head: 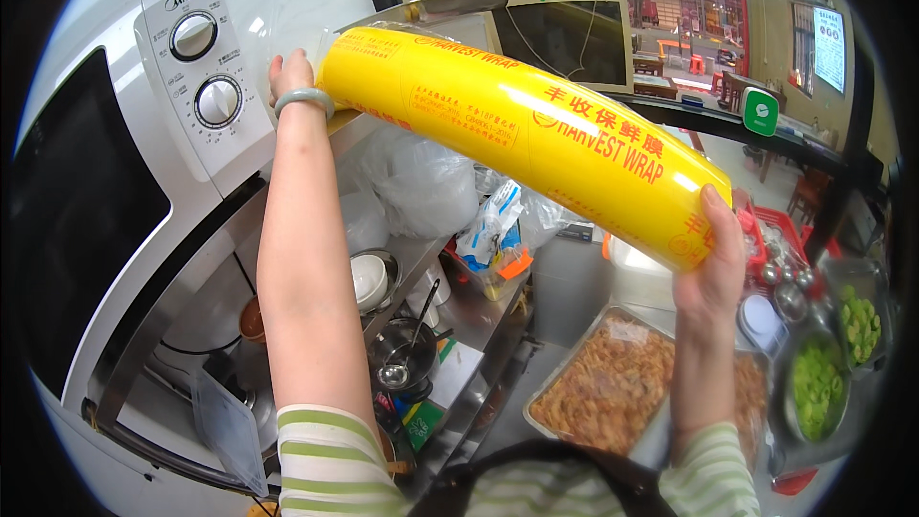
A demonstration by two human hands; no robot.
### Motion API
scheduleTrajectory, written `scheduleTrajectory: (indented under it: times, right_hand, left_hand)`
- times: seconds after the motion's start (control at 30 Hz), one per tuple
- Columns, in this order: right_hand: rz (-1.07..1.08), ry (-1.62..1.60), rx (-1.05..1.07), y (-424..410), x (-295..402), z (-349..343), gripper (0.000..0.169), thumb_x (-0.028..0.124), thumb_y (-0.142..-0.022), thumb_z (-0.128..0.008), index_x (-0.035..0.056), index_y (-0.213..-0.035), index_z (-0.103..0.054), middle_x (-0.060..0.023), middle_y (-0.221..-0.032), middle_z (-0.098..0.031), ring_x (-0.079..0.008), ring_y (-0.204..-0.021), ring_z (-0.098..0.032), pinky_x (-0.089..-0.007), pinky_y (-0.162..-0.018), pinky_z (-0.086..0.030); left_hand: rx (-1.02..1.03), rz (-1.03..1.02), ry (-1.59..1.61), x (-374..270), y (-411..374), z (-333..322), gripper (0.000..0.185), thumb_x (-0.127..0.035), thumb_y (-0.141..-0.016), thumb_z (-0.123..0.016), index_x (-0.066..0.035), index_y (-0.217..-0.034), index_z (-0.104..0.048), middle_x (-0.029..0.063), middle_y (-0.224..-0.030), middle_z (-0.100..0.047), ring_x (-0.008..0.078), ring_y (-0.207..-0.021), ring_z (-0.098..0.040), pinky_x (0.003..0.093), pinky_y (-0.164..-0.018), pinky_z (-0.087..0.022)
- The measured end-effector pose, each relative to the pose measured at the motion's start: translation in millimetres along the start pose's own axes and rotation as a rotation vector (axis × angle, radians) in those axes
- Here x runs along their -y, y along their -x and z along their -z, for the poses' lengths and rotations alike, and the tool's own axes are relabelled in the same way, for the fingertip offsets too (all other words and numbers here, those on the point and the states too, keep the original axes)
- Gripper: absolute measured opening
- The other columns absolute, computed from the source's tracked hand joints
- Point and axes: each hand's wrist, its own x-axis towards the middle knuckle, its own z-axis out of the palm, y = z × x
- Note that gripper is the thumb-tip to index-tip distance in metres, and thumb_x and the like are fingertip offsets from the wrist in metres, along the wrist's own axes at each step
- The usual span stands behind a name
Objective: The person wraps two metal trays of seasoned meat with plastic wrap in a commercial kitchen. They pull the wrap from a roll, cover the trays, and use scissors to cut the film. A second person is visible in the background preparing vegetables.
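Note:
A long yellow roll of cling film (517,136), printed in red, lies slantwise before me, its left end higher in the picture. My right hand (711,251) grips its right end, with the thumb on the front face. At the other end is my left hand (293,79), a pale bangle (304,99) around its wrist. Some of its fingers show beside the roll; the rest are hidden, so its grip is unclear. The roll's left end is close to a shelf edge (344,120) beside a white microwave oven (208,72).
Below the roll, a shelf holds clear plastic bags (423,179) and a white bowl (370,280). Lower down is a dark pot (402,352) with a ladle. At right are a film-covered tray of brown food (603,380) and a metal bowl of green vegetables (817,391). A monitor (563,39) stands behind.

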Motion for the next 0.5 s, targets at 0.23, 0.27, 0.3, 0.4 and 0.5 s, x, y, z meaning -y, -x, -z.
scheduleTrajectory:
  times: [0.23, 0.27, 0.3, 0.4, 0.5]
  right_hand:
    - [-0.016, 0.042, -0.036, -10.0, -4.7, -2.6, 0.029, 0.016, -0.08, -0.056, 0.0006, -0.104, -0.052, -0.0082, -0.099, -0.058, -0.0179, -0.093, -0.054, -0.0296, -0.083, -0.041]
    - [-0.013, 0.051, -0.025, -11.4, -4.6, -3.9, 0.029, 0.017, -0.08, -0.056, 0.0006, -0.104, -0.052, -0.0081, -0.099, -0.058, -0.0177, -0.093, -0.054, -0.0296, -0.083, -0.041]
    - [-0.019, 0.05, -0.01, -12.2, -7.2, -5.5, 0.029, 0.017, -0.08, -0.056, 0.0006, -0.104, -0.052, -0.008, -0.099, -0.058, -0.0176, -0.092, -0.054, -0.0295, -0.083, -0.041]
    - [0.001, 0.031, 0.042, -17.2, -10.7, -7.0, 0.029, 0.016, -0.08, -0.057, 0.0003, -0.104, -0.052, -0.008, -0.099, -0.058, -0.0175, -0.092, -0.055, -0.0293, -0.083, -0.041]
    - [0.033, 0.068, 0.039, -19.0, -8.4, -6.6, 0.029, 0.015, -0.08, -0.055, -0.0005, -0.104, -0.052, -0.0085, -0.099, -0.058, -0.0174, -0.091, -0.055, -0.0292, -0.083, -0.041]
  left_hand:
    - [-0.112, -0.101, -0.1, 0.1, 26.5, -6.3, 0.042, -0.015, -0.072, -0.051, -0.001, -0.111, -0.05, 0.0173, -0.124, -0.031, 0.0308, -0.099, -0.05, 0.036, -0.085, -0.041]
    - [-0.132, -0.152, -0.164, -6.2, 33.6, -6.3, 0.042, -0.016, -0.071, -0.051, 0.001, -0.11, -0.05, 0.0185, -0.124, -0.032, 0.0315, -0.099, -0.05, 0.0364, -0.085, -0.041]
    - [-0.105, -0.161, -0.204, -9.3, 20.6, -1.4, 0.042, -0.017, -0.071, -0.051, 0.003, -0.109, -0.05, 0.0199, -0.124, -0.034, 0.0323, -0.1, -0.049, 0.0367, -0.085, -0.041]
    - [-0.047, -0.158, -0.347, -19.4, 4.8, -4.6, 0.046, -0.024, -0.071, -0.051, 0.007, -0.106, -0.051, 0.0236, -0.121, -0.039, 0.034, -0.102, -0.048, 0.0367, -0.087, -0.039]
    - [-0.046, -0.173, -0.574, -46.0, 29.8, -30.7, 0.053, -0.031, -0.072, -0.049, 0.009, -0.105, -0.051, 0.0263, -0.116, -0.044, 0.0333, -0.105, -0.047, 0.0348, -0.09, -0.036]
